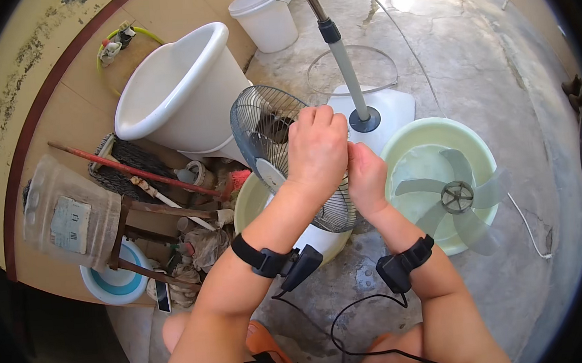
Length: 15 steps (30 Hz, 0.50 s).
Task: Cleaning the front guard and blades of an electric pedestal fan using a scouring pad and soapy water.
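The wire grille of a pedestal fan (253, 118) stands tilted in front of me, above a basin whose rim shows at the left. My left hand (317, 141) is closed at the grille's right edge, fingers curled and fingertips hidden. Just right of it and lower, my right hand (366, 173) pinches at the same edge; whether it holds a small part is hidden. Behind them rises the fan's grey pole (349, 71) on a white base (399, 104). At the right, the translucent fan blade (456, 170) rests across a pale green basin (489, 162) that holds water.
A white oval tub (199, 97) and lidded white bucket (272, 26) stand behind at left. A red-handled mop (143, 172), an upturned stool (163, 206) and a clear plastic bin (66, 217) crowd the left. A metal ring (313, 61) leans by the pole. Black cables hang from my wrist devices.
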Tool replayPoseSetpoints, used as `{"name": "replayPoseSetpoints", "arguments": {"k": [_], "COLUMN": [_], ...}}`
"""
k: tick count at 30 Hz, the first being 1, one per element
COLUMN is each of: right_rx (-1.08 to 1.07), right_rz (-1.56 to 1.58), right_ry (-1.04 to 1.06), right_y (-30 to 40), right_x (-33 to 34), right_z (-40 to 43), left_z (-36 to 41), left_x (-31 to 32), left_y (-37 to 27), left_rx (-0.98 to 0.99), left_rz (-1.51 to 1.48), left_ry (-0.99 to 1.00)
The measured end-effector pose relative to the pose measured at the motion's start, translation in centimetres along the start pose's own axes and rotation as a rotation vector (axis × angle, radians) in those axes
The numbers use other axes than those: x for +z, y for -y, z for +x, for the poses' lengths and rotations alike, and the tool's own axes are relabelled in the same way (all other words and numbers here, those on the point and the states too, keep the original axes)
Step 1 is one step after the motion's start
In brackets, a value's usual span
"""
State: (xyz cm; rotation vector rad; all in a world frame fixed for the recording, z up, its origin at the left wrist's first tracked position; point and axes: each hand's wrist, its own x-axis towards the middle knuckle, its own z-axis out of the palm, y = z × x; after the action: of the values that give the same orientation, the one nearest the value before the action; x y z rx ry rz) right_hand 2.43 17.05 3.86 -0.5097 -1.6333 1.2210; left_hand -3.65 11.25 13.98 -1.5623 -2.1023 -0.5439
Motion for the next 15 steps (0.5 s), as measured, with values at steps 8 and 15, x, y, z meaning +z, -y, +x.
{"name": "replayPoseSetpoints", "arguments": {"k": [8,15], "right_rx": [0.089,0.404], "right_rz": [-0.022,0.489], "right_ry": [0.056,0.322], "right_y": [-1.5,1.0], "right_x": [-0.4,-1.0], "right_z": [-0.1,0.9], "left_z": [-8.3,-4.3], "left_x": [-1.0,-0.5], "left_y": [6.9,4.4], "left_rx": [-0.280,-0.365], "left_rz": [-0.129,-0.334], "left_ry": [-0.057,-0.202]}}
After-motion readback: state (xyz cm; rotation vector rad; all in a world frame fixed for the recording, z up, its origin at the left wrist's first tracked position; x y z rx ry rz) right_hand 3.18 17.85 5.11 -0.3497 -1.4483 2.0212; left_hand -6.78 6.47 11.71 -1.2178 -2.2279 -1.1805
